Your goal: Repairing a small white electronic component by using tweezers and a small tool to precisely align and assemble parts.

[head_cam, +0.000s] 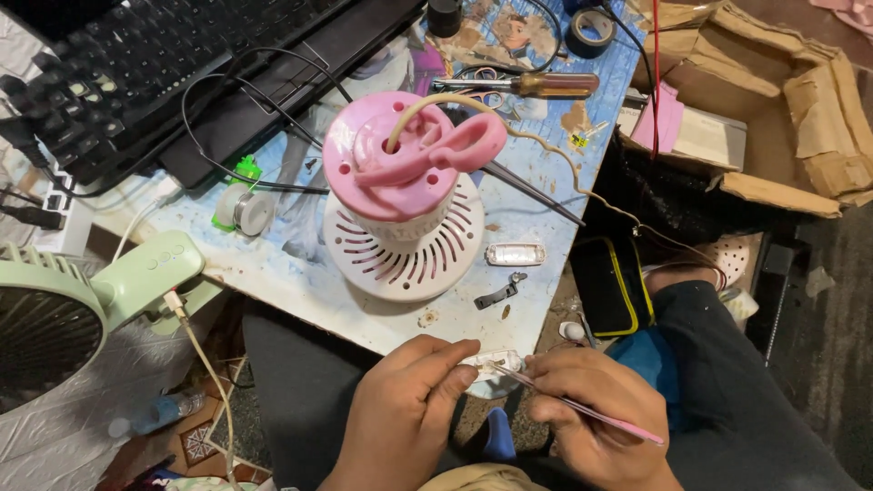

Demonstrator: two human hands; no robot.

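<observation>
At lower centre, left hand (405, 409) pinches a small clear part (491, 364), right hand (596, 414) grips a pink tool (582, 409) probing it; pink-and-white device (405, 195) remains disassembled.

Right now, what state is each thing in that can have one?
Left hand: pinching a small clear part.
Right hand: gripping a thin pink tool, tip at the clear part.
Pink and white appliance: upright on the table, cord trailing off.
Screwdriver: lying flat, unused.
Green fan: cable plugged in.
</observation>
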